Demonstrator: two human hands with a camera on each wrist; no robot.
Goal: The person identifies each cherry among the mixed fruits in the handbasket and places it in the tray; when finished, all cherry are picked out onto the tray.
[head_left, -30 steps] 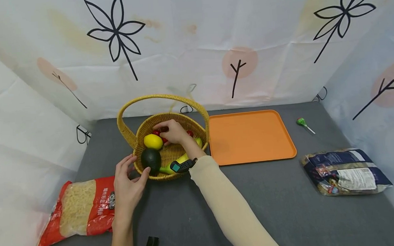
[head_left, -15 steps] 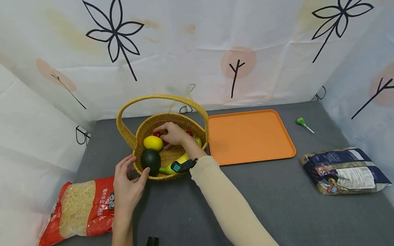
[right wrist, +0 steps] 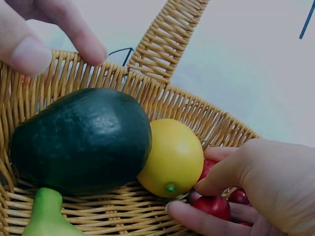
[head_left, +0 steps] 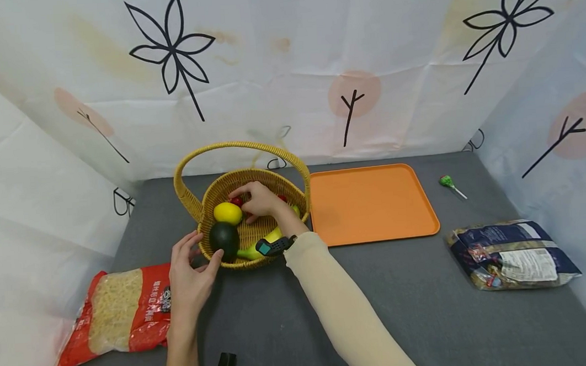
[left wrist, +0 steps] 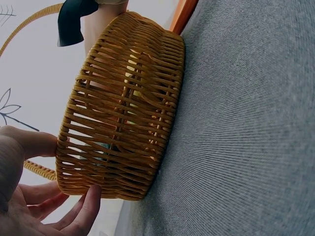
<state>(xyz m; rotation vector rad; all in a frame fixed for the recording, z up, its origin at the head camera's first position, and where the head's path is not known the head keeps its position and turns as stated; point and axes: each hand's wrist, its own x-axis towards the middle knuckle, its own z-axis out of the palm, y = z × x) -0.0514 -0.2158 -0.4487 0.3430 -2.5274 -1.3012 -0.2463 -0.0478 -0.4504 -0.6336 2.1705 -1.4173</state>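
Note:
My left hand point(head_left: 193, 271) holds the near left rim of a yellow wicker basket point(left wrist: 123, 108), its fingertips on the rim and outer wall. Inside the basket, my right hand point(head_left: 259, 200) has its fingers curled around small glossy red fruits point(right wrist: 211, 207), partly hidden by the hand. A lemon point(right wrist: 172, 156) lies against the right hand's fingertips. Beside it, near the left hand, sits a dark green avocado point(right wrist: 88, 140). A banana point(head_left: 272, 236) lies along the basket's near right side, partly under the right wrist.
An orange tray point(head_left: 373, 203) lies right of the basket. Farther right are a green-topped lollipop point(head_left: 447, 181) and a dark blue food bag point(head_left: 515, 255). A red pasta bag point(head_left: 116, 311) lies at the left. The basket's handle point(head_left: 241, 144) arches over behind the hands.
My right hand has shifted slightly to the right and down among the red fruits, and a red fruit near its fingertips has moved a little. The left hand stays on the rim.

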